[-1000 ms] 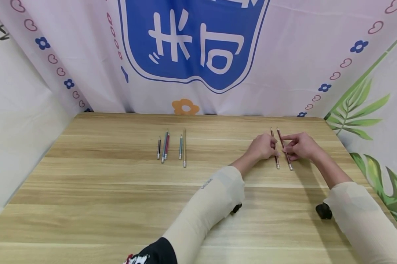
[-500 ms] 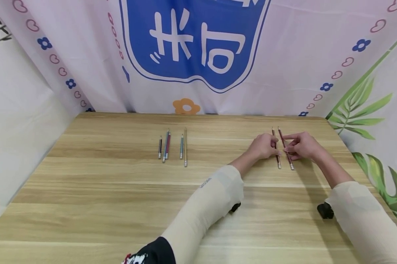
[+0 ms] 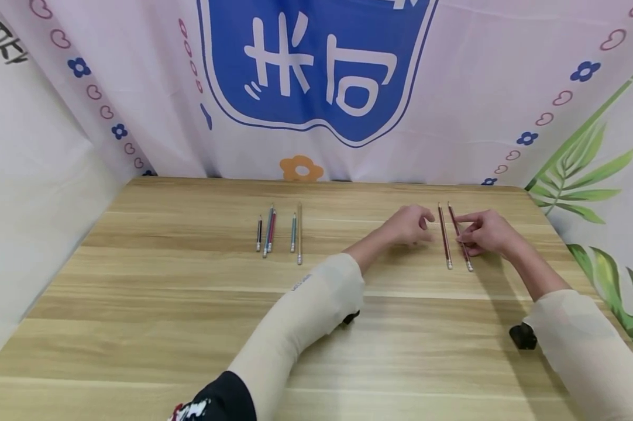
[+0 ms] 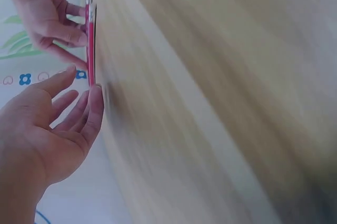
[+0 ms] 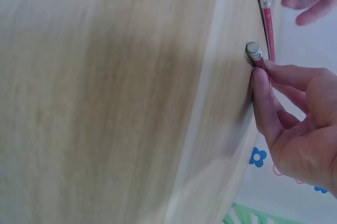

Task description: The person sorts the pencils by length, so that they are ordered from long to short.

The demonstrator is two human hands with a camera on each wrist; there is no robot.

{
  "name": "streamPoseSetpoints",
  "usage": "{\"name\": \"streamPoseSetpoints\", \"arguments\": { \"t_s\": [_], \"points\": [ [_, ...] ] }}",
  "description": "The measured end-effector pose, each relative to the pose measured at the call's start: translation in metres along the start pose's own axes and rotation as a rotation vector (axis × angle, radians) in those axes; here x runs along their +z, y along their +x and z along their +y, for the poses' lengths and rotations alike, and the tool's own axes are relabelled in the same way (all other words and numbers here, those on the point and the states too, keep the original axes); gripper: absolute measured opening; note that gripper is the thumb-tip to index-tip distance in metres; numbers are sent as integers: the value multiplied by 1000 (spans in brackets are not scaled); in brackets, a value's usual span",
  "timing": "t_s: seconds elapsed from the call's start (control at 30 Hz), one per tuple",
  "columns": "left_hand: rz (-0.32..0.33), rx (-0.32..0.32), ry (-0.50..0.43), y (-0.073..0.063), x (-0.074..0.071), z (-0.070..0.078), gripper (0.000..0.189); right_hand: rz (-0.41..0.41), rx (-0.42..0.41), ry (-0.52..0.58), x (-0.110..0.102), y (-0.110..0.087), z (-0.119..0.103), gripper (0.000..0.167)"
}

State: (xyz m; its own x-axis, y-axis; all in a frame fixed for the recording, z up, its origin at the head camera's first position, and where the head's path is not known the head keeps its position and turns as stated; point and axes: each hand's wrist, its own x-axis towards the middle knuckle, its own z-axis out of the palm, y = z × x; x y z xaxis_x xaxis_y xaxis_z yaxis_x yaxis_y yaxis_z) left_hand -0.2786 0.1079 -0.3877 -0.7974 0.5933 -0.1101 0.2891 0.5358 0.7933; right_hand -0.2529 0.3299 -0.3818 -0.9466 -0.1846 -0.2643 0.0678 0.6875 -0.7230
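Two dark red pencils with white erasers lie nearly parallel on the right side of the table in the head view. My right hand [image 3: 486,234] pinches the right-hand pencil [image 3: 469,263] between thumb and fingers; its eraser end [image 5: 254,50] points at the camera in the right wrist view. Just left of the other red pencil [image 3: 445,240], my left hand [image 3: 408,225] hovers with relaxed fingers and holds nothing. In the left wrist view, the fingertips of this left hand [image 4: 58,134] overlap the far end of the red pencils.
Left of the middle lie several more pencils: a short dark one [image 3: 259,235], a blue one [image 3: 267,237], a pinkish-red one [image 3: 272,229], a short teal one [image 3: 293,234] and a long wood-coloured one [image 3: 299,240]. A printed curtain [image 3: 453,105] hangs behind the table's back edge.
My left hand has let go of the left red pencil and moved a little left of it. My right hand stays at its pencil. The head view has shifted slightly.
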Motion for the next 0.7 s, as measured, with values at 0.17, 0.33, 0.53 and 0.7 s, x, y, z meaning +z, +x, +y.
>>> {"name": "streamPoseSetpoints", "arguments": {
  "t_s": [0.17, 0.33, 0.53, 0.7],
  "points": [
    [-38, 51, 69, -8, -17, -7, 47, 22, -10, -18, 2, 0, -1, 58],
    [-46, 99, 151, -16, -34, -11, 46, 32, -7, -43, 3, 1, -3, 58],
    [-66, 139, 251, -26, -52, -12, 43, 31, 0, -70, 4, 0, -4, 57],
    [-74, 160, 284, -36, -66, -13, 43, 44, 2, -82, 4, 0, -4, 56]
  ]
}}
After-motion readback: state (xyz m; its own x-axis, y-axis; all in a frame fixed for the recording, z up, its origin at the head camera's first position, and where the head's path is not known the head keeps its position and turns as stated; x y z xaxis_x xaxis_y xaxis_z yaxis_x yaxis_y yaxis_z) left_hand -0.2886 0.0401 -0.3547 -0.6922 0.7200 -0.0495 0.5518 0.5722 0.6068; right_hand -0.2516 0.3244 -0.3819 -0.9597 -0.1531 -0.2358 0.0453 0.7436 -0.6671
